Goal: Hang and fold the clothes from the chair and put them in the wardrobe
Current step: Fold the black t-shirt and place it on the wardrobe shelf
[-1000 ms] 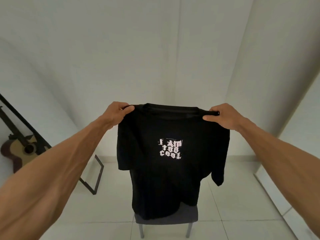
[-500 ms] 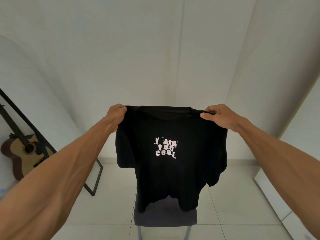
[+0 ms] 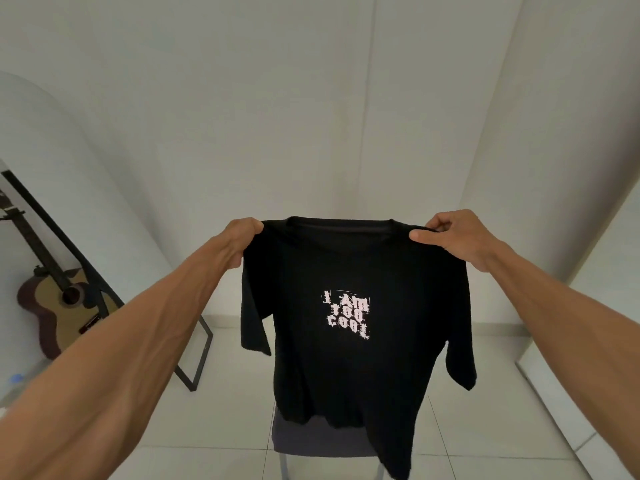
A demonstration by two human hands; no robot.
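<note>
Head view: black T-shirt [image 3: 356,368] hangs, shoulders pinched by left hand [image 3: 242,237], right hand [image 3: 453,237].

T-shirt [image 3: 346,368] hid most of chair [image 3: 311,443] at 6 o'clock; guitar [image 3: 57,308] neck was cut off at 9 o'clock.

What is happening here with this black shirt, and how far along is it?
A person is holding a black T-shirt up in the air by its shoulders. The left hand grips one shoulder and the right hand pinches the other. The shirt hangs spread out with its white print facing the camera, above a grey chair. It is not yet folded or on a hanger, and no wardrobe is in view. A guitar leans at the left.
</note>
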